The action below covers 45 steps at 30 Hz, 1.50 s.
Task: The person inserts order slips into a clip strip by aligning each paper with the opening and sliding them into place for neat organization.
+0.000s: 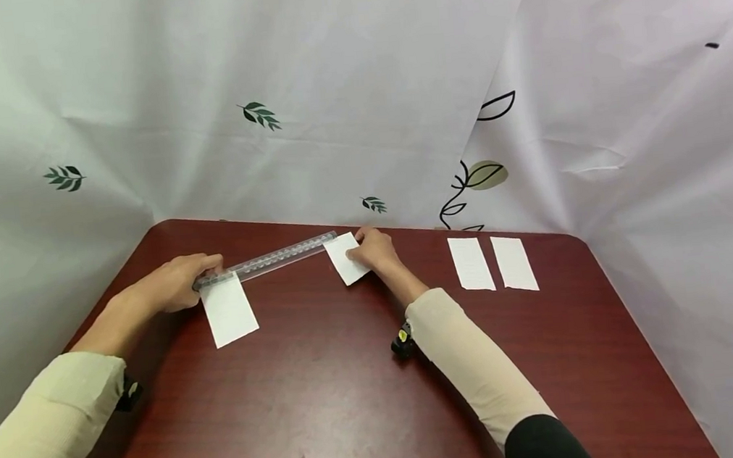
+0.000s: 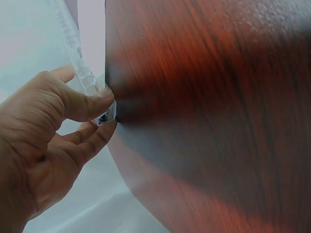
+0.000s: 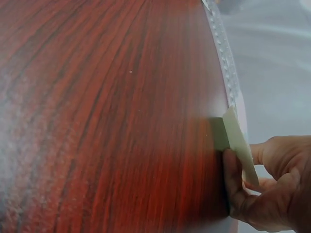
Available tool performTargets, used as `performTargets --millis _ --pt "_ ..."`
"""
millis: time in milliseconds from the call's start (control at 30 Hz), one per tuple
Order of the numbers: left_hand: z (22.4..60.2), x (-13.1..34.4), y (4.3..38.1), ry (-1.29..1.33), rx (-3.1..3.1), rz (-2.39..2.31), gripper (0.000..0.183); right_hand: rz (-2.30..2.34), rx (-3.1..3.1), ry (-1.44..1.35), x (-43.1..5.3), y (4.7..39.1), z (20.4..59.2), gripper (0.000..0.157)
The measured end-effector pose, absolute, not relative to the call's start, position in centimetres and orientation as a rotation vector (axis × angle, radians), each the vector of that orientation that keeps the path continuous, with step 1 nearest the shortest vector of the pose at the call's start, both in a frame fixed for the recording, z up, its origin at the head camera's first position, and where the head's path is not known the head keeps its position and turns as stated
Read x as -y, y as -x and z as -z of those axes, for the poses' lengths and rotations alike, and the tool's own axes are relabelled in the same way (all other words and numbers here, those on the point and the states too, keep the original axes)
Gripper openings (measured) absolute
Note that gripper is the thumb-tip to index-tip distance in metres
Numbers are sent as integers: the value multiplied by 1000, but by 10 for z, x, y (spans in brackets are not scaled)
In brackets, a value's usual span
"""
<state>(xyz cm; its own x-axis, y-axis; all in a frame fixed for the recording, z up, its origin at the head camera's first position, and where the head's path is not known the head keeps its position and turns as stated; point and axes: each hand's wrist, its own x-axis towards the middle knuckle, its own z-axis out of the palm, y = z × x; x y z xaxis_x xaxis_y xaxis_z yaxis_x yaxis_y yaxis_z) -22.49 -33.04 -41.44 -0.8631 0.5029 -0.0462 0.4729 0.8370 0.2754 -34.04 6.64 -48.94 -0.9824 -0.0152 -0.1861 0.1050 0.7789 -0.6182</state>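
Observation:
A long clear plastic strip (image 1: 284, 255) with a row of bumps along its middle spans the far side of the table between both hands. My left hand (image 1: 178, 282) pinches its left end, thumb (image 2: 99, 99) on top and fingers below. A white paper card (image 1: 230, 312) extends from that end toward the near side. At the strip's right end, my right hand (image 1: 376, 248) pinches a second white card (image 1: 341, 260) by its right side. This card (image 3: 239, 145) stands tilted in the right wrist view, its upper corner overlapping the strip (image 3: 227, 63).
Two more white paper cards (image 1: 472, 263) (image 1: 515, 263) lie side by side at the table's back right. White curtain (image 1: 327, 79) with leaf prints hangs behind the dark red wooden table (image 1: 329, 399) and along its sides.

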Motion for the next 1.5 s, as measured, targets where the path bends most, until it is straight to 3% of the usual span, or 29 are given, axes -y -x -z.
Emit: performTargets --millis 700,1267,1367,1500 --pt "417 328 227 -779 -2880 -430 48 653 -2961 86 -46 331 488 38" --pt "414 330 223 -772 -2902 -425 50 628 -2999 197 -37 322 485 43" --pt "415 330 223 -755 -2901 -414 51 660 -2986 182 -36 317 479 48" --pt "414 330 222 -747 -2901 -412 51 759 -2968 99 -35 312 475 71"
